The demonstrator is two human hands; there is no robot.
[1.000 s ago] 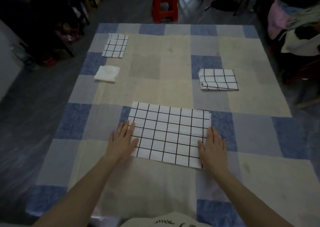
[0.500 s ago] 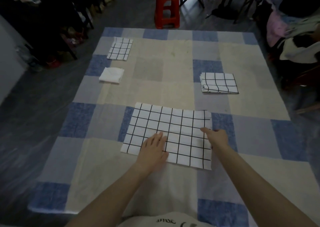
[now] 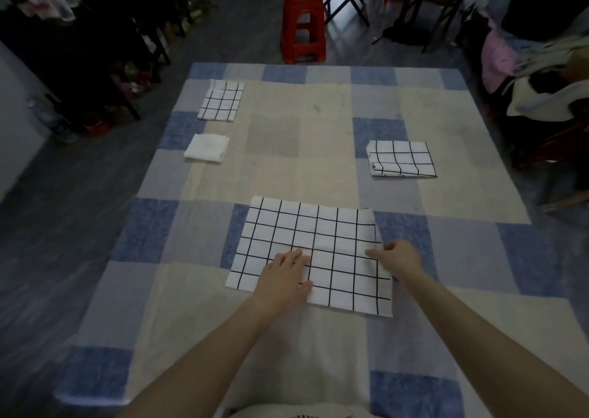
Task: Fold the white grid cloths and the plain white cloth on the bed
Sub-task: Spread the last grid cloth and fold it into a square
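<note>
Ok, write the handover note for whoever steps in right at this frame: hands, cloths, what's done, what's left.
Left hand: open, flat on the large grid cloth, pressing near its middle.
Right hand: at that cloth's right edge, fingers on it; whether it pinches the edge cannot be told.
Large grid cloth: in front of the person on the checked bed cover, still a wide rectangle.
Done, by the look of it: small folded grid cloth far left, folded plain white cloth nearer than it, folded grid cloth on the right.
Left: probably fold the large cloth right to left, then down to match the others.
</note>
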